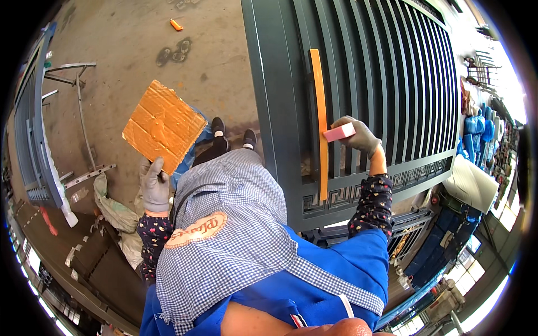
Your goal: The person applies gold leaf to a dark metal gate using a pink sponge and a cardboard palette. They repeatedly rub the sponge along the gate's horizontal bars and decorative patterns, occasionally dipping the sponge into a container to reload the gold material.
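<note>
Lower part of the orange strip [320, 129] (behind the checked cloth [235, 235]), gate [381, 84] top cut off.

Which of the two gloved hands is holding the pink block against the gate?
The right hand holds the pink block at the gate; the left hand grips the orange cardboard sheet.

Both gloved hands raised, left hand [154, 185] gripping, right hand [361, 136] pinching, forearms upright

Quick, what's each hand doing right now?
Left hand: closed on an orange cardboard square.
Right hand: closed on a pink block against the dark gate.
</note>
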The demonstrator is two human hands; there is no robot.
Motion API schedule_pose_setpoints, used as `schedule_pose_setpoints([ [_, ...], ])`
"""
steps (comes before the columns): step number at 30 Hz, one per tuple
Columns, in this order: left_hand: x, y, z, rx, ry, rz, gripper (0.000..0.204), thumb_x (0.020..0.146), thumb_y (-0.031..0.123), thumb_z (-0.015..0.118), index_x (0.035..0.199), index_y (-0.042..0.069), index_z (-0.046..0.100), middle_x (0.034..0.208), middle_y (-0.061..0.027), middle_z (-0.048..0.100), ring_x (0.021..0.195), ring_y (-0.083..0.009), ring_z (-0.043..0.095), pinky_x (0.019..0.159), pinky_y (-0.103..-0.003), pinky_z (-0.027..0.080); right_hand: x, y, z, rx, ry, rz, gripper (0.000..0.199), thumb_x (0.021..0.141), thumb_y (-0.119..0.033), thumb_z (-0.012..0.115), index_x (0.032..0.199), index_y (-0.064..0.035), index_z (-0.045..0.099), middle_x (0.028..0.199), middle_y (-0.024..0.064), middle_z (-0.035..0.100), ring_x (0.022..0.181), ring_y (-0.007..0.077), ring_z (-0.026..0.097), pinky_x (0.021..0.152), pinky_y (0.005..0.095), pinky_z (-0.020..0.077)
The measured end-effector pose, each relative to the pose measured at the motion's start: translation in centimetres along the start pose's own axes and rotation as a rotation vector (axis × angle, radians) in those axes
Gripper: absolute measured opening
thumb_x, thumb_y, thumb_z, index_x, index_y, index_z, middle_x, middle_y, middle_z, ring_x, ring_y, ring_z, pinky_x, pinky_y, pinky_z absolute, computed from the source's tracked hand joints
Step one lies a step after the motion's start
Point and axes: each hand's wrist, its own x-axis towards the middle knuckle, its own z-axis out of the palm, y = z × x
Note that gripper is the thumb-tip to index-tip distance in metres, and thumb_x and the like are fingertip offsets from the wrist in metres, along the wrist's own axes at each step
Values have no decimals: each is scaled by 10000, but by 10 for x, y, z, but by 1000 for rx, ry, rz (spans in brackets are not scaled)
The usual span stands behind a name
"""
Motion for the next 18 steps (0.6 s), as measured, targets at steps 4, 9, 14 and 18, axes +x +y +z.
schedule_pose_setpoints([
  [4,-2,3,6,14,6,7,321,938,147,714,1246,77,654,994,53,676,632,19,478,519,-124,368,20,-13,-18,167,293,-208,374,785,-15,765,1149,-69,699,1143,89,713,1074,230,691,967,353,544],
  [9,-1,8,14,20,40,-18,319,927,162,735,1228,82,665,977,54,673,632,21,491,522,-119,384,100,-22,-44,97,535,-241,344,837,-114,774,1172,-87,700,1167,90,704,1069,247,700,945,357,561],
  [14,-2,7,9,27,35,-28,315,924,162,739,1220,73,674,969,52,677,636,21,507,525,-116,395,126,-33,-53,-33,460,-167,353,818,-123,767,1162,-91,697,1155,89,703,1072,280,694,969,371,548],
  [18,0,1,-1,8,7,-29,324,947,119,694,1268,85,655,1057,50,675,748,22,553,541,-115,404,109,-32,-42,-73,396,-180,348,813,-123,763,1154,-102,698,1149,86,701,1081,280,689,986,377,541],
])
